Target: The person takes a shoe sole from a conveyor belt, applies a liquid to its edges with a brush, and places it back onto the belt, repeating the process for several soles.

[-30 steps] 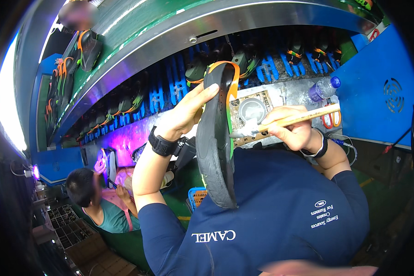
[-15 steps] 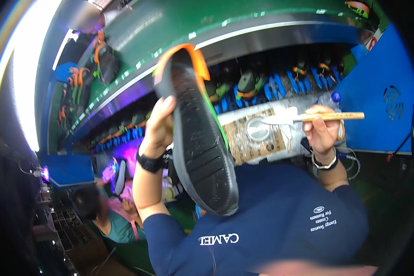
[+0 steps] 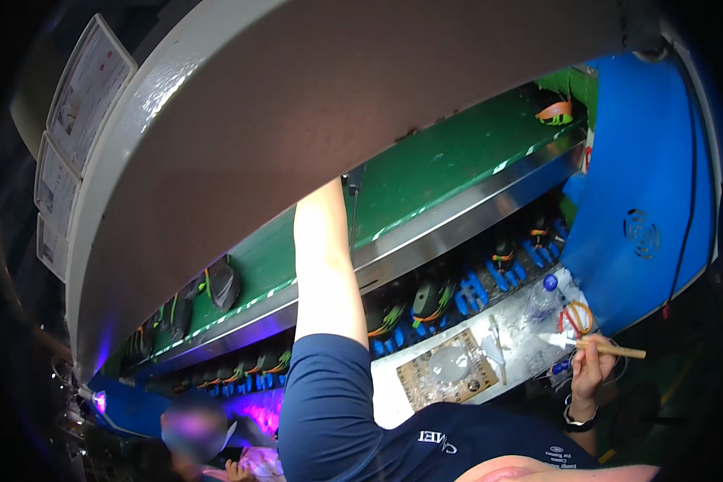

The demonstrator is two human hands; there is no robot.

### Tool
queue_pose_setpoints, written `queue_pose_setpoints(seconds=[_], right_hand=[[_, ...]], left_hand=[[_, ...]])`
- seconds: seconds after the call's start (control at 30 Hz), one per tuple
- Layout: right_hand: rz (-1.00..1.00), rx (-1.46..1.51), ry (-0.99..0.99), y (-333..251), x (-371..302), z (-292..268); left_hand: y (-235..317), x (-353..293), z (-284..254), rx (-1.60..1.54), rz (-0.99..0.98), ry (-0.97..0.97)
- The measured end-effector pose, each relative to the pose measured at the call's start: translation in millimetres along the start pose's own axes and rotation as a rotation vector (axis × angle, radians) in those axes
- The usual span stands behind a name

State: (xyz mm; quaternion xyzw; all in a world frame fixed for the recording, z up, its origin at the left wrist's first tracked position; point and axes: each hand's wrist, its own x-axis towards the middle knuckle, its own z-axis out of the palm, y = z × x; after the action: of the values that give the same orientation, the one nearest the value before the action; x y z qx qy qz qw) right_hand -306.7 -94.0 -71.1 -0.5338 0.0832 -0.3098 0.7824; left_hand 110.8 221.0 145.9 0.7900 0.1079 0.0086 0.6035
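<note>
My right hand (image 3: 590, 373) is closed round the wooden handle of a brush (image 3: 623, 351). The brush's white-coated bristles point left, over the end of the pale bench (image 3: 393, 406). Stretched up across the green conveyor belt (image 3: 426, 189), my left arm passes behind a broad brown overhead panel (image 3: 241, 120). That panel hides my left hand and anything in it. A small dark piece (image 3: 352, 186) shows beside the forearm at the panel's edge, too little to name. A round clear dish (image 3: 450, 364) stands on brown cardboard (image 3: 414, 386) on the bench.
Several shoes rest on blue holders (image 3: 471, 296) under the belt's metal edge. Dark shoes (image 3: 221, 283) and an orange-green shoe (image 3: 556, 112) sit on the belt. A blue-capped bottle (image 3: 541, 302) and orange tape roll (image 3: 578, 318) lie near the blue cabinet (image 3: 643, 193). A person (image 3: 194, 434) is at lower left.
My left hand, which held a black shoe sole-up, has gone up behind the overhead panel, and the shoe is out of sight. My right hand with the brush sits lower; the view has shifted.
</note>
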Motion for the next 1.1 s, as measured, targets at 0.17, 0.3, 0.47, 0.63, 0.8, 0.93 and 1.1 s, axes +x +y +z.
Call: queue_pose_setpoints(seconds=[0.17, 0.3, 0.47, 0.63, 0.8, 0.93, 1.1], right_hand=[[0.06, 0.019, -0.014, 8.4, 2.6, 0.4], [0.094, 0.081, -0.164, 22.4, 21.9, 22.9], [0.197, 0.195, -0.391, 31.0, 36.9, 63.1], [0.202, 0.222, -0.491, 29.6, 36.2, 85.2], [0.207, 0.249, -0.498, 34.1, 29.1, 91.9], [0.214, 0.229, -0.497, 37.2, 25.5, 91.4], [0.227, 0.214, -0.542, 37.4, 24.1, 96.4]], left_hand=[[-40.6, -75.0, 12.6, 0.604, 0.33, -0.481], [-83.2, -180.0, -75.6, 0.77, 0.42, -0.115], [-128.6, -239.3, -199.0, 1.334, 0.348, 1.034], [-162.2, -223.4, -260.1, 0.929, -0.216, 0.78], [-160.4, -179.6, -267.3, 0.986, -0.188, 0.817], [-137.6, -191.1, -285.4, 0.567, 0.001, 1.006], [-89.3, -273.7, -315.7, -0.004, 0.447, 0.83]])
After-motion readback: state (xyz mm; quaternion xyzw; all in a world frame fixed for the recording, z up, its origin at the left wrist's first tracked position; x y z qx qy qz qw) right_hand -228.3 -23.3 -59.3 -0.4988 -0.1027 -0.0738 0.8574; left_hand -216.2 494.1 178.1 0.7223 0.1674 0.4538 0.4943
